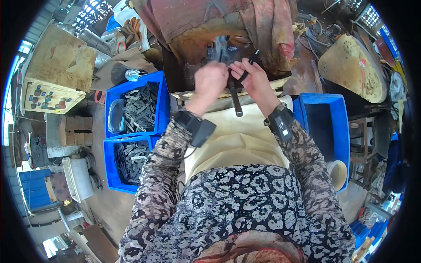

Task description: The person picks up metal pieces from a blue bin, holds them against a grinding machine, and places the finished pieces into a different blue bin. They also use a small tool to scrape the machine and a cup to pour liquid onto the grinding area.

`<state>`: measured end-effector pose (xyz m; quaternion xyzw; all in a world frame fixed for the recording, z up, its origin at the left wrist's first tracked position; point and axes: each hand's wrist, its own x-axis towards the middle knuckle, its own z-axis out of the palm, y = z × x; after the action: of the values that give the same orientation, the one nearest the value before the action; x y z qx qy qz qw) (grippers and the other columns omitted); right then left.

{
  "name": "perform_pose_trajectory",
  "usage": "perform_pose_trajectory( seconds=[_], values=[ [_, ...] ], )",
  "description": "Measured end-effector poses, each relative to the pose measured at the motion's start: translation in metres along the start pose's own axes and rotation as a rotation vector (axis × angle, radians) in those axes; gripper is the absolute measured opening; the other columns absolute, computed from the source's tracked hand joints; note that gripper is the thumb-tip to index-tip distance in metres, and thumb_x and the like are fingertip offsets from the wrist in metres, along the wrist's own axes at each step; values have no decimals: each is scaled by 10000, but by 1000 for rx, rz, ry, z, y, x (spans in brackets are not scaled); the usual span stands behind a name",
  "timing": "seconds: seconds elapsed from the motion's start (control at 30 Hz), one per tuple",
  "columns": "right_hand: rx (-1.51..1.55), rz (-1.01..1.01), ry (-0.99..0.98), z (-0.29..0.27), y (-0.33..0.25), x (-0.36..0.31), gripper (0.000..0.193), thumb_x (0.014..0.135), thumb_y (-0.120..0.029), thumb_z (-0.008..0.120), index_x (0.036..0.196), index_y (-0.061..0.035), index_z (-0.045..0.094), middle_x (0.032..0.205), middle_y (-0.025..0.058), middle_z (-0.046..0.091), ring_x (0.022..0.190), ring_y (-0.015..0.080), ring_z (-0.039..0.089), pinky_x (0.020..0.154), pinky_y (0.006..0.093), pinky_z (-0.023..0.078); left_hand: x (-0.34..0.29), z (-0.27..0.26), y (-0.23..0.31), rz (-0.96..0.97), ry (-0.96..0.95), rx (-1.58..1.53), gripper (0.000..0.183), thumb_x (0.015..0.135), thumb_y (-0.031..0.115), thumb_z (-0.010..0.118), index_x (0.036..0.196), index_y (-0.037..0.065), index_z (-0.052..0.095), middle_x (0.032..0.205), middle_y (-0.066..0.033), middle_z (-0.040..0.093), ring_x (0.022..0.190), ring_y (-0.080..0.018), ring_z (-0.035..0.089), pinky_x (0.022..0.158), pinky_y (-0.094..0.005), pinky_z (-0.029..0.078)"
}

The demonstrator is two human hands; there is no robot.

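Note:
My left hand [211, 79] is curled and slightly blurred, at the opening of a cloth-draped machine. Whatever its fingers may hold is hidden. Close beside it, my right hand [251, 78] has a small dark metal piece [244, 76] between thumb and fingers, with the palm turned partly up. A dark round rod [236, 101] sticks out toward me between the two hands; I cannot tell whether either touches it. Behind the hands, a greyish, wet-looking metal fixture [221, 48] sits inside the opening.
On the left stand two blue bins holding many dark metal strips [139, 109], the upper one also with a clear plastic container [116, 116]. At right is another blue bin [344, 127] beside a pale round tub [337, 174]. Stained cloth [206, 15] hangs over the machine; a cream apron [237, 140] covers my lap.

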<state>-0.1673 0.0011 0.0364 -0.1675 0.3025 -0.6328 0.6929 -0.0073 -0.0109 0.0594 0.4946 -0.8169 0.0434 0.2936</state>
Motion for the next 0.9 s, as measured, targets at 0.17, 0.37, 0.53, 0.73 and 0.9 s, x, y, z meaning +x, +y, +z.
perform_pose_trajectory(
  seconds=[0.17, 0.37, 0.53, 0.73, 0.9],
  values=[
    [18, -64, 2, 3, 12, 0, 157, 943, -82, 562, 1087, -29, 532, 1015, 117, 632, 1004, 251, 615, 876, 399, 497, -14, 2, 28, 43, -94, 69, 108, 811, 107, 596, 901, 83, 650, 758, -77, 593, 717, -290, 638, 573, -382, 525],
    [-29, -48, 6, -17, -5, 2, 176, 979, -91, 498, 1141, -30, 533, 925, 85, 603, 846, 197, 603, 767, 362, 510, -24, -3, 9, 174, -86, -206, 398, 798, -24, 556, 1182, 73, 601, 912, -118, 643, 707, -261, 653, 600, -363, 541],
    [-199, -103, 15, -29, -26, 5, 180, 981, -125, 518, 1130, -36, 562, 814, 24, 533, 668, 114, 491, 631, 293, 461, -13, 7, -26, -394, -240, -734, 536, 825, -92, 480, 1330, 84, 517, 988, -129, 668, 707, -193, 654, 651, -326, 539],
    [-491, -65, 4, -38, -33, -28, 186, 974, -157, 538, 1104, -38, 595, 747, -20, 488, 578, 56, 421, 509, 212, 352, 21, 50, -83, -197, -112, -477, 418, 777, -106, 487, 1136, 49, 636, 905, -140, 700, 790, -212, 690, 733, -342, 541],
    [-540, -36, 27, -47, -31, -63, 187, 973, -163, 538, 1093, -47, 622, 710, -37, 453, 545, 45, 371, 487, 198, 300, 22, 79, -98, -167, -278, -445, 365, 757, -54, 520, 1047, 97, 682, 958, -163, 683, 938, -314, 654, 837, -367, 515]
  ],
)
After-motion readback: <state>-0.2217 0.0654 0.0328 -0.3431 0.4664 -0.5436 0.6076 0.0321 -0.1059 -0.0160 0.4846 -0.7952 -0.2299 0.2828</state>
